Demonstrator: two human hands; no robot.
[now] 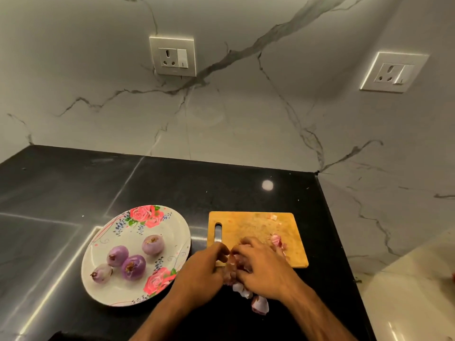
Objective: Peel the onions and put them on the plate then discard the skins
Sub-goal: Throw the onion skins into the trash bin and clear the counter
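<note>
Pink-purple papery onion skins point(235, 265) sit bunched between the two hands at the near edge of the board. The left hand point(204, 269) and right hand point(261, 267) are close together, with fingers curled in round the heap from either side. A few loose skins lie just under the right wrist, nearer the person, and a few more just beyond the right hand's fingers on the light wooden rectangular cutting board point(258, 225). Judged: the skins are very light, thin, brittle and flaky. They will crumple and shed bits, so scoop from below with both palms cupped rather than pinching single flakes, and expect strays. Four peeled purple round onions point(134, 267) lie to the left of the left hand on the white floral oval plate point(103, 289), so the peeling looks done and the discarding is left. The onions look firm, smooth and a bit slick. Board and plate rest on the black glossy stone countertop point(172, 183), beyond and beside the hands. Most of the heap is hidden under the right palm, so how much is held cannot be told. No bin is in view. The forearms are cut off at the bottom edge, and there is a blurred reddish spot at the far right edge.
</note>
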